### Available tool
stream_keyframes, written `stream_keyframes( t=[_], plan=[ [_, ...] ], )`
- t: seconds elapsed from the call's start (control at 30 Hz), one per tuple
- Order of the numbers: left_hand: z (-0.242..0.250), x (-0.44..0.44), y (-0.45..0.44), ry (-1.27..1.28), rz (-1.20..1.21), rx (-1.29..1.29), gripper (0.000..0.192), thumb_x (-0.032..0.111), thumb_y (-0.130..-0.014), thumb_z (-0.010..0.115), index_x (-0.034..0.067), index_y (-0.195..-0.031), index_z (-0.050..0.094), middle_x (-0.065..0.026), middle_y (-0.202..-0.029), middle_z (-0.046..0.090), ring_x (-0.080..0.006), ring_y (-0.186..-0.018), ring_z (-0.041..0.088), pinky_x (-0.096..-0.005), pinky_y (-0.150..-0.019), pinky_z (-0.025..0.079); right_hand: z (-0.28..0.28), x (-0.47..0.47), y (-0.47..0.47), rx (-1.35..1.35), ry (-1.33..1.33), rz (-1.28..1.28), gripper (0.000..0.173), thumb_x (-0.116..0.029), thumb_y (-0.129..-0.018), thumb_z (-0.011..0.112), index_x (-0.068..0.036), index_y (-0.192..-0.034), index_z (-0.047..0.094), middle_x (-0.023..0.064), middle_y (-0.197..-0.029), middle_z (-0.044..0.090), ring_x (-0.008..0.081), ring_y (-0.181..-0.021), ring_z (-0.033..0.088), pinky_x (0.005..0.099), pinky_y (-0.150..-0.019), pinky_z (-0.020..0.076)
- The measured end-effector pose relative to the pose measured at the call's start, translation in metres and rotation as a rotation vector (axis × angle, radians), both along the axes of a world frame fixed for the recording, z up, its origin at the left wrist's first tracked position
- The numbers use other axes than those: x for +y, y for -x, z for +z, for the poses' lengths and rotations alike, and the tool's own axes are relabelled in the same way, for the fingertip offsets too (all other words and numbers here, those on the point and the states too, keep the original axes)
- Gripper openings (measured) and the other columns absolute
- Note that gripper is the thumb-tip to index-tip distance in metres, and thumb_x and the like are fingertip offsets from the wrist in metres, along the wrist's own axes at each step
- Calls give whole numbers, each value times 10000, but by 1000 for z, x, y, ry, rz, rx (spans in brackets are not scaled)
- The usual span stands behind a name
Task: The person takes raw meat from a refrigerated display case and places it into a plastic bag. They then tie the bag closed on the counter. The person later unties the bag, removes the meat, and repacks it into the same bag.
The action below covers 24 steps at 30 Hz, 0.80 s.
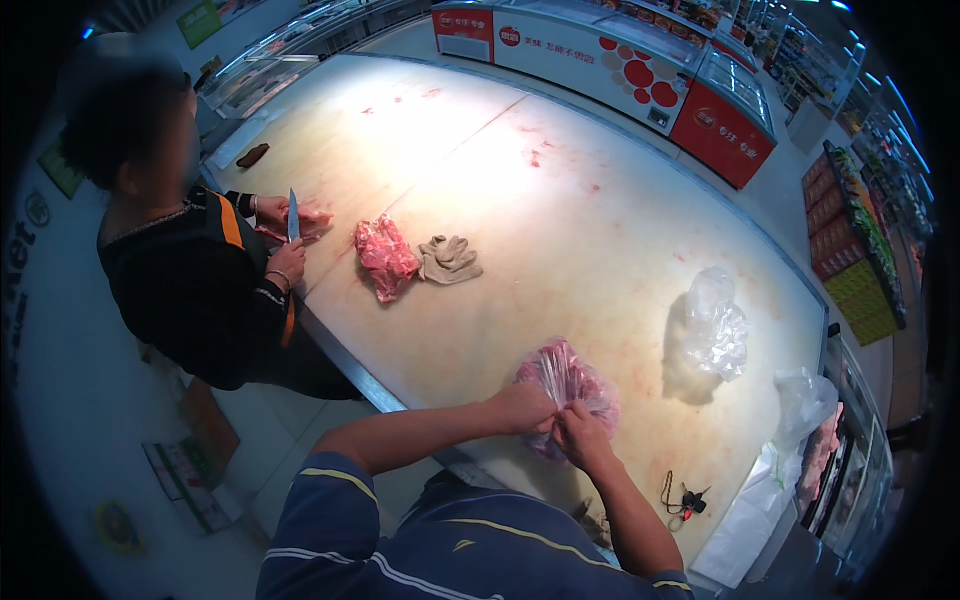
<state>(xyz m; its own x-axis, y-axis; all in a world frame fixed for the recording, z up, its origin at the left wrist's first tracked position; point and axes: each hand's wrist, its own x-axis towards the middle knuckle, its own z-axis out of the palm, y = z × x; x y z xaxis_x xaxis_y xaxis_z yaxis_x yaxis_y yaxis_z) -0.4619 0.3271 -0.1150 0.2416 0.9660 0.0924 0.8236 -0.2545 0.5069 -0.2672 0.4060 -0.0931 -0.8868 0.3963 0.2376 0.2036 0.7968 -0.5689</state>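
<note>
A clear plastic bag of raw meat [596,386] rests on the pale cutting table [465,337] in front of me. Its gathered top is pinched by my left hand [523,409] and my right hand [583,435], which meet over the middle of the bag. The fingers of both hands press close together, so the exact grip of each fingertip is hidden. Pink and red meat shows through the plastic. To the right of the hands, a crumpled clear plastic bag [716,322] lies on the tabletop.
At left, a co-worker [202,277] holds a knife [293,214] over meat. A raw meat piece [386,259] and work gloves [448,260] lie nearby. Keys [691,504] and a stack of plastic bags [750,517] sit at right. Chest freezers [585,60] stand beyond.
</note>
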Motion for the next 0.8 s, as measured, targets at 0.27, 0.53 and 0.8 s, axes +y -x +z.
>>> stream_keyframes(
  t=[0.27, 0.53, 0.8],
  plan=[
    [18, -10, 0, 227, 208, -357, 197, 257, -880, 660, 71, -902, 722, -140, -805, 707, -308, -741, 689, -407, -693, 539, 0, 1, -6, 39, 131, 12, 179, -98, -888, 678, -53, -1058, 643, 127, -1029, 605, 323, -908, 649, 409, -760, 552],
    [19, -13, 6, 602, 305, -1071, 103, 116, -931, 694, 23, -973, 702, 20, -823, 665, -48, -751, 592, -208, -667, 467, -3, -2, -9, 109, 318, -46, 162, -105, -935, 664, -53, -1087, 650, 131, -1076, 603, 328, -995, 635, 395, -833, 532],
    [9, -19, -1, 559, 292, -1062, 52, 74, -880, 690, 23, -893, 686, 8, -789, 666, -46, -733, 597, -224, -663, 487, -19, -5, -14, 185, 322, -86, 171, -72, -904, 709, -24, -1062, 664, 128, -1101, 620, 313, -1010, 632, 385, -862, 526]
  ],
)
